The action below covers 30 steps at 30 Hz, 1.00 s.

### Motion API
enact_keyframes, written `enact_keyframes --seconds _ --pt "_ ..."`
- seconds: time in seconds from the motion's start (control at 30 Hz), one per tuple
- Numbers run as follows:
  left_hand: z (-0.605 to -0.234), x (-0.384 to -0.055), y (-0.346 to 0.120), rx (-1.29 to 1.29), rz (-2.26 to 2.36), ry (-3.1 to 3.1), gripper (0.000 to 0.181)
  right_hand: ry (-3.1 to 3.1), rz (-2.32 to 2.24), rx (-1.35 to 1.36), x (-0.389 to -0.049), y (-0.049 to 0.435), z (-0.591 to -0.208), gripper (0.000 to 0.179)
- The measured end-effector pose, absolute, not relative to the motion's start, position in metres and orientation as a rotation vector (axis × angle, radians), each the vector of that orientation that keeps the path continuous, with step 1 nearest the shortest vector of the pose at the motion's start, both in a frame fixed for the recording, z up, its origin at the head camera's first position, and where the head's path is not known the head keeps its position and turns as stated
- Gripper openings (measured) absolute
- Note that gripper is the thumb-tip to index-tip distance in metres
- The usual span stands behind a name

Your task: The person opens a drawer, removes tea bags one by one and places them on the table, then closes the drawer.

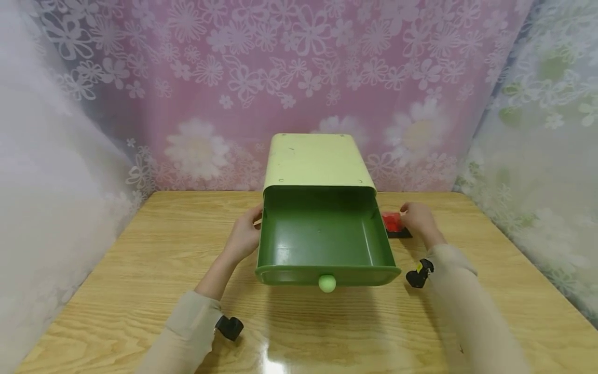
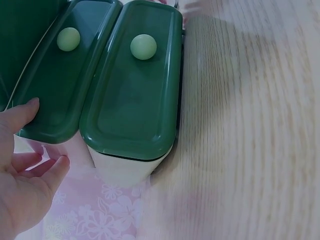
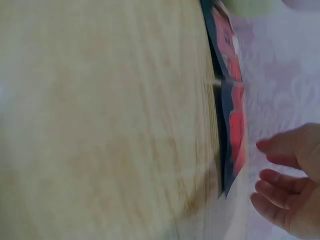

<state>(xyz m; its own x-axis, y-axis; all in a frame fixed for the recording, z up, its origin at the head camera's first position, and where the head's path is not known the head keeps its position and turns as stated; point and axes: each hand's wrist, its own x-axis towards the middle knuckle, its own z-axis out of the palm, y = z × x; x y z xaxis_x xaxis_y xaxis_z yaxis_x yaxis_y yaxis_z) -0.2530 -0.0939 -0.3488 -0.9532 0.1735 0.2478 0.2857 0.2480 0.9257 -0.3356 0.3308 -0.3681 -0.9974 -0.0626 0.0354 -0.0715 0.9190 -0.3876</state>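
Note:
A pale yellow drawer cabinet [image 1: 317,158] stands on the table with its green top drawer [image 1: 322,239] pulled out. Nothing lies in that drawer, and a light green knob [image 1: 327,283] sits on its front. My left hand [image 1: 244,235] is at the cabinet's left side, partly hidden behind the drawer. In the left wrist view its thumb [image 2: 25,114] rests at the edge of a closed drawer front [image 2: 52,85], fingers loosely bent by the side wall. My right hand [image 3: 292,182] reaches beside a red and black flat packet [image 3: 235,135], fingers slightly bent and apart from it.
Another closed drawer front [image 2: 135,85] with a round knob lies lowest on the cabinet. A second red and black packet [image 3: 225,42] is beside the first. Flowered curtains [image 1: 210,93] enclose the wooden table [image 1: 140,270] at the back and sides.

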Motion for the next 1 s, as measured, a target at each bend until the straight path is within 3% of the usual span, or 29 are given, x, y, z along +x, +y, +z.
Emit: enact_keyframes --seconds 0.3,0.47,0.7,1.0 --pt "-0.349 -0.251 -0.094 -0.465 -1.808 -2.392 0.06 -3.035 0.397 0.542 -0.325 0.306 -0.381 0.032" --pt "-0.349 -0.251 -0.093 -0.473 -1.809 -2.402 0.06 -3.01 0.339 0.491 -0.324 0.305 -0.385 0.025" --pt "-0.347 -0.25 -0.092 -0.466 -1.835 -2.409 0.062 -3.036 0.33 0.435 -0.331 0.31 -0.387 0.043" --pt "-0.347 -0.249 -0.092 -0.449 -1.83 -2.418 0.061 -3.057 0.308 0.453 -0.339 0.315 -0.387 0.047"
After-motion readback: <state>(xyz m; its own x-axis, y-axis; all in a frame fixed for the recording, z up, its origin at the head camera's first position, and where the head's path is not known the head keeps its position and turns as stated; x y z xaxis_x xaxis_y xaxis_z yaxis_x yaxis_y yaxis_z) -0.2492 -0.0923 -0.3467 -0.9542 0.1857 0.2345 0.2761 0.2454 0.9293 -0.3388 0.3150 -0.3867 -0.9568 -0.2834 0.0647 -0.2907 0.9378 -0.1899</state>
